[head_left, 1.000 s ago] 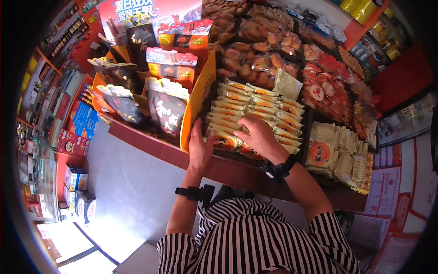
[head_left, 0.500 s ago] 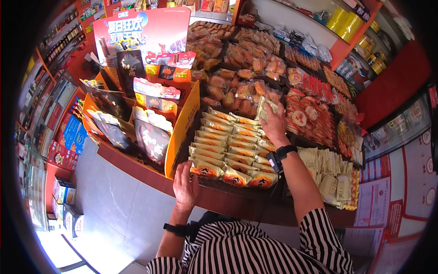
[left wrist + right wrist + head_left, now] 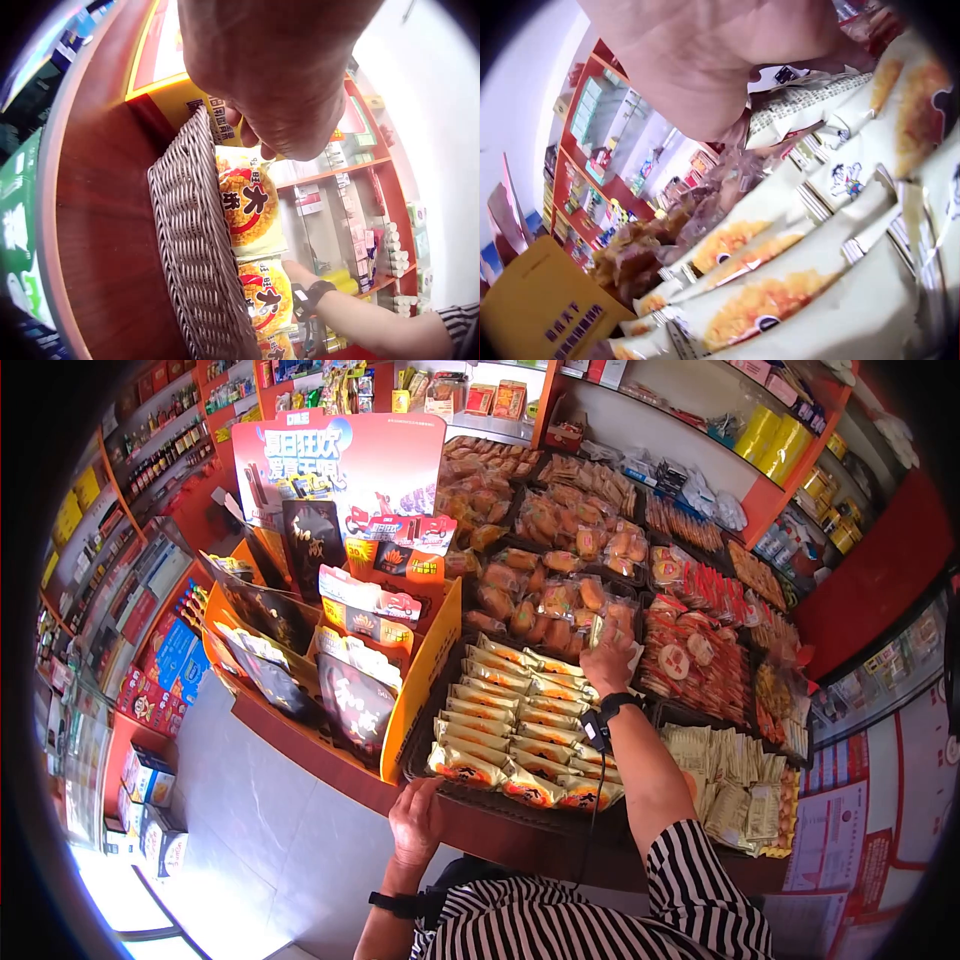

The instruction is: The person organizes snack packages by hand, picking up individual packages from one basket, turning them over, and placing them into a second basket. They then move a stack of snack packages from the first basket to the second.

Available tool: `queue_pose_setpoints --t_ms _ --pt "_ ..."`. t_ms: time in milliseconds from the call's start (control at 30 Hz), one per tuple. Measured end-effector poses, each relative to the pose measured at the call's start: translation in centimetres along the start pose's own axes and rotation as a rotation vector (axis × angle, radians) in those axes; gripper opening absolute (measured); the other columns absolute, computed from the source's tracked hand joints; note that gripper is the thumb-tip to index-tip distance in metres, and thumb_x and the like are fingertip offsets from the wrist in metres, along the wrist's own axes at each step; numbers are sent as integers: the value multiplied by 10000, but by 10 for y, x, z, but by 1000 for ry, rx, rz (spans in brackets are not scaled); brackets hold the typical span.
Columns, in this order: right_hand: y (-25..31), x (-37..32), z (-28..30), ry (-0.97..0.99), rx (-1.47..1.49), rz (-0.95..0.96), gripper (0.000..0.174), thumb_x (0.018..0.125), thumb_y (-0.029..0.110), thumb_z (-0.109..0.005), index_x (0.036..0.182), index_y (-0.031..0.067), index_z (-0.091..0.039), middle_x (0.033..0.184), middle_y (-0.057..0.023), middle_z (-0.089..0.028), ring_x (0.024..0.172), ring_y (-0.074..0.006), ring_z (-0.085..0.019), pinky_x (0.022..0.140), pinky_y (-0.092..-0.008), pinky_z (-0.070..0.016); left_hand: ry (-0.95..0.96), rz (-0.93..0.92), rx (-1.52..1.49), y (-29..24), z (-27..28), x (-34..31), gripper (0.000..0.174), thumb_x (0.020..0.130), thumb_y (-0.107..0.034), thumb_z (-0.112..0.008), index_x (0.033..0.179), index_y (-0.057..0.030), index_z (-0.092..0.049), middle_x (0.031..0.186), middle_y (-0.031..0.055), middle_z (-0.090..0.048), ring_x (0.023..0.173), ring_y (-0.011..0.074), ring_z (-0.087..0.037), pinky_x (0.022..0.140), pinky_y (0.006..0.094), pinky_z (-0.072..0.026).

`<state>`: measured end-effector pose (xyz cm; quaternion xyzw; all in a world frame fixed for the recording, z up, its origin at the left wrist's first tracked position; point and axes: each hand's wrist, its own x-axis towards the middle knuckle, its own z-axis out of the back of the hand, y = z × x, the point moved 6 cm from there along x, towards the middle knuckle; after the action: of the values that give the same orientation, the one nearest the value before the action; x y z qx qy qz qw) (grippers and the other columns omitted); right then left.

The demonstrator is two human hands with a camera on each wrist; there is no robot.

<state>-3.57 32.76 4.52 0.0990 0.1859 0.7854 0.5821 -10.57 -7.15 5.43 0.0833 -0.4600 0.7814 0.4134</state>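
My right hand (image 3: 610, 662) is at the back right of a wicker basket (image 3: 196, 247) filled with rows of cream-coloured snack packets (image 3: 478, 725). Its thumb and fingers pinch one snack packet (image 3: 802, 105), whose printed back shows in the right wrist view, close over the other packets. My left hand (image 3: 416, 822) hovers by the basket's front left corner, over the counter edge, with its fingers loosely bent and nothing in them. Seen from the left wrist, the basket's woven side and the upright packets lie just beyond that hand.
An orange display box (image 3: 425, 680) with dark pouches stands left of the basket. Trays of wrapped pastries (image 3: 560, 610) lie behind it, red packets (image 3: 690, 660) to the right. More pale packets (image 3: 735, 780) fill the front right. The counter's front edge (image 3: 300, 755) runs before me.
My right hand went from the front rows to the back right of the basket and took hold of the packet lying there, then lowered it. My left hand drew back from the display box.
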Motion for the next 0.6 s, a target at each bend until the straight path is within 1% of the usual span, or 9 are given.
queue_pose_setpoints --t_ms 33,67,167,267,300,333,400,467,600 --pt "0 0 3 -52 18 -1 789 786 155 -609 1431 153 -154 1413 -233 -150 1281 -489 -243 954 -549 -371 5 1 0 0 1 0 282 745 76 -556 998 -46 -586 887 130 -610 754 310 -618 646 367 -512" --pt "-4 1 4 -49 16 -6 789 786 155 -609 1431 153 -154 1413 -233 -150 1281 -489 -243 954 -549 -371 9 10 -10 0 1 1 274 744 78 -554 985 -46 -593 881 128 -613 752 308 -619 646 364 -511" --pt "-17 7 19 -228 200 105 721 774 91 -590 1368 -34 -202 1292 -308 -353 1198 -446 -393 981 -417 -379 11 18 -40 -1 -2 4 265 744 80 -549 970 -47 -604 874 128 -617 750 304 -621 648 359 -509" --pt "-40 18 27 -426 262 229 680 776 93 -590 1344 -50 -246 1300 -330 -366 1207 -427 -394 964 -416 -384 25 -2 -75 -1 -4 7 265 744 81 -547 968 -47 -610 862 128 -621 745 301 -623 651 355 -509" --pt "-55 26 26 -325 215 80 664 776 97 -596 1332 -60 -268 1267 -348 -409 1198 -398 -422 935 -414 -398 42 -17 -95 -2 -6 8 266 743 81 -549 968 -46 -612 852 126 -622 742 300 -624 652 353 -510" --pt "-58 22 37 -331 212 73 664 776 97 -596 1332 -60 -268 1267 -348 -409 1198 -398 -422 935 -414 -398 47 -22 -102 -4 -8 10 266 743 81 -549 968 -46 -612 852 126 -622 742 300 -624 652 353 -510" --pt "-71 10 57 -261 421 -75 666 782 94 -586 1339 -70 -260 1212 -326 -469 1160 -395 -466 926 -398 -403 34 -46 -143 -8 -10 12 269 743 89 -549 965 -48 -616 830 123 -624 735 299 -625 653 352 -509" --pt "-91 7 73 -603 521 162 635 755 9 -538 1335 -56 -287 1140 -242 -535 1054 -337 -555 874 -342 -435 54 -62 -183 -18 -11 17 269 745 93 -549 967 -43 -614 831 123 -625 740 298 -626 653 352 -510" --pt "-102 -65 128 -314 1576 241 596 738 -127 -411 1321 -18 -345 1204 -137 -524 1079 -227 -553 916 -340 -455 74 -170 -254 -46 -5 29 237 757 102 -547 946 -25 -612 836 130 -625 763 305 -626 667 344 -508"
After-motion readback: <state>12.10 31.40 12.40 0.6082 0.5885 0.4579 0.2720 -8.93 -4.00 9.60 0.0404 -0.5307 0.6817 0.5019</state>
